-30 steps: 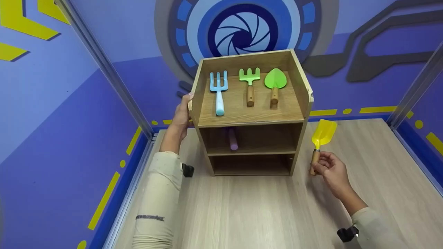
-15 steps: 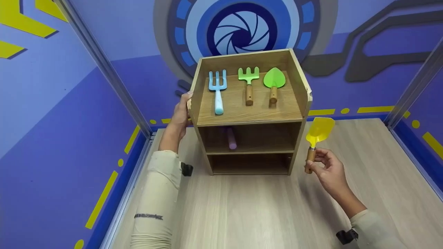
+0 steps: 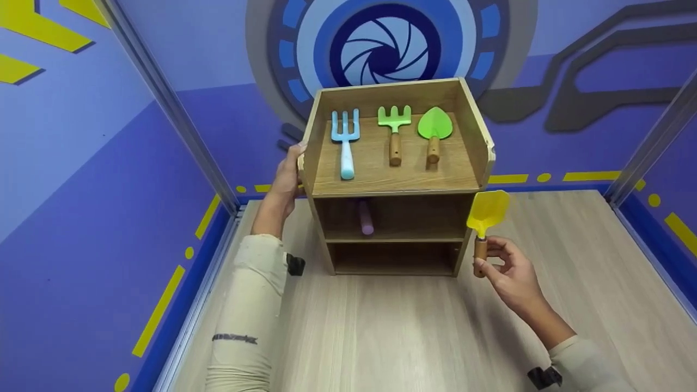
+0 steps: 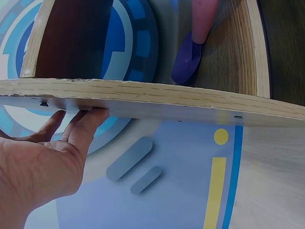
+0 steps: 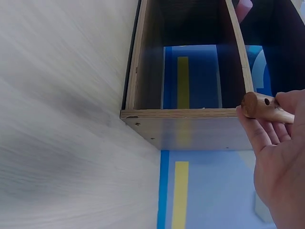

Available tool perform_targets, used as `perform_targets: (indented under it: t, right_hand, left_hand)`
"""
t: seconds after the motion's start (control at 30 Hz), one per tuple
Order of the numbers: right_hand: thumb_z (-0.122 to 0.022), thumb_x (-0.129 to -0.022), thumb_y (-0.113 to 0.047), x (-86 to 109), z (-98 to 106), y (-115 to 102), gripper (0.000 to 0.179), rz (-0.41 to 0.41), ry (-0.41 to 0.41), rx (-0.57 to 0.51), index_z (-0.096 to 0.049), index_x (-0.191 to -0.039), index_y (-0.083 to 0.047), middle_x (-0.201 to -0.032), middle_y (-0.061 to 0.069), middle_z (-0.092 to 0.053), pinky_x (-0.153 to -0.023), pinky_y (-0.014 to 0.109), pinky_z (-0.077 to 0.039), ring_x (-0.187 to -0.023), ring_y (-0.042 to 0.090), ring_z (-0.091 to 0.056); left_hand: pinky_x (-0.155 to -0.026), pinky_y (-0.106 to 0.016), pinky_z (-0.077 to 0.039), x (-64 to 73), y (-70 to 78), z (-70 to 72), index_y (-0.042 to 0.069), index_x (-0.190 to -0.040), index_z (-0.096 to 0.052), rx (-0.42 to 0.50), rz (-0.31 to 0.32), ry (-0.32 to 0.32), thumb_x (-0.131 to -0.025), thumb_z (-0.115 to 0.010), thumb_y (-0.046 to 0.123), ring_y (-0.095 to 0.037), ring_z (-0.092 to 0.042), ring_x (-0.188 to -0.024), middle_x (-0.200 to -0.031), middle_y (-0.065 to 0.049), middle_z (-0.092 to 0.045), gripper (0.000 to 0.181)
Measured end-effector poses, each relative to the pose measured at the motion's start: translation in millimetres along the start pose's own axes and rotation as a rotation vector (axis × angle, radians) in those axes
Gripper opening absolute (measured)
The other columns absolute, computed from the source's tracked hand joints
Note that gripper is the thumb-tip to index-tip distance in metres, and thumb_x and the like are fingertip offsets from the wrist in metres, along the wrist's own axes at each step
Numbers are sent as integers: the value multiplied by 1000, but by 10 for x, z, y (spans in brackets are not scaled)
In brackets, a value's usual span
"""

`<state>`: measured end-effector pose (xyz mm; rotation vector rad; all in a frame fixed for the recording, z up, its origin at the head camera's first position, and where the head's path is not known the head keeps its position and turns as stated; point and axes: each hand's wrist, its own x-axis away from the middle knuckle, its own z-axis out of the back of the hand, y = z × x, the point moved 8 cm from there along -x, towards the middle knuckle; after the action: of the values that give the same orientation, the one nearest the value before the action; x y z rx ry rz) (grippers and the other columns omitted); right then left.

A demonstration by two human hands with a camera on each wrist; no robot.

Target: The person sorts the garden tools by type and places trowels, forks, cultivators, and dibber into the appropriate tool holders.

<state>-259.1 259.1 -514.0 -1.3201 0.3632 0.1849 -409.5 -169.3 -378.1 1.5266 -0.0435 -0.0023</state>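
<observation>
My right hand [image 3: 514, 277] pinches the brown wooden handle [image 5: 262, 106] of a yellow trowel [image 3: 488, 209], blade up, in front of the shelf's right side. Against the outer left side of a wooden shelf unit [image 3: 392, 190] rests my left hand [image 3: 284, 177]; in the left wrist view its extended fingers [image 4: 88, 126] touch the side panel. On the top deck lie a light blue hand fork [image 3: 345, 144], a green rake [image 3: 394, 133] with a wooden handle and a green heart-shaped trowel [image 3: 434, 130]. A purple trowel [image 4: 187, 62] with a pink handle lies on the middle shelf.
The shelf unit stands on a pale wood-grain table [image 3: 381, 332], close to a blue patterned back wall [image 3: 218, 125]. A metal post [image 3: 174, 109] rises at the left corner. The bottom compartment [image 3: 392, 258] has an open front.
My right hand has carried the yellow trowel to the left, toward the shelf's right edge. My left hand stays on the shelf's side, and the tools on the shelves have not moved.
</observation>
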Motion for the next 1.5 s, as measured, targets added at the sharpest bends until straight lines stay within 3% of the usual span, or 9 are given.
perform_targets:
  t: [0.4,0.77,1.17,1.33,1.5]
  right_hand:
    - [-73,-92,12,26,-182,-32,40,53,-82,80,-63,-129,2,-112,15,-69,-69,26,-64,-96,7,-70]
    - [-72,-94,8,73,-349,-45,41,-9,-159,117,-62,-133,2,-111,18,-71,-69,24,-63,-94,8,-68]
    - [-73,-96,-3,70,-589,91,36,-188,-311,203,-64,-131,-1,-113,16,-70,-71,25,-60,-102,23,-66]
    - [-74,-93,-3,25,-666,65,40,-258,-338,129,-62,-130,5,-116,21,-66,-71,27,-61,-99,24,-64]
    - [-74,-94,-6,13,-748,19,45,-325,-377,58,-60,-134,8,-120,23,-64,-72,30,-63,-99,24,-64]
  left_hand:
    - [-84,-37,-55,0,16,-12,16,-145,-60,13,-3,-7,-94,-47,64,-21,-64,-102,-119,-7,-64,72]
    - [-96,-43,-49,-12,9,-35,19,-152,-57,-13,-6,-18,-93,-48,66,-27,-58,-121,-140,-12,-57,76]
    - [-97,-44,-51,-5,-27,-12,26,-158,-52,10,-10,-12,-94,-47,64,-28,-61,-122,-147,-12,-56,74]
    - [-91,-40,-53,-9,-27,-10,22,-153,-56,5,1,2,-93,-47,66,-25,-63,-114,-134,-11,-60,75]
    - [-93,-41,-51,3,-6,-2,21,-152,-57,-18,2,6,-93,-46,68,-27,-61,-118,-138,-13,-59,76]
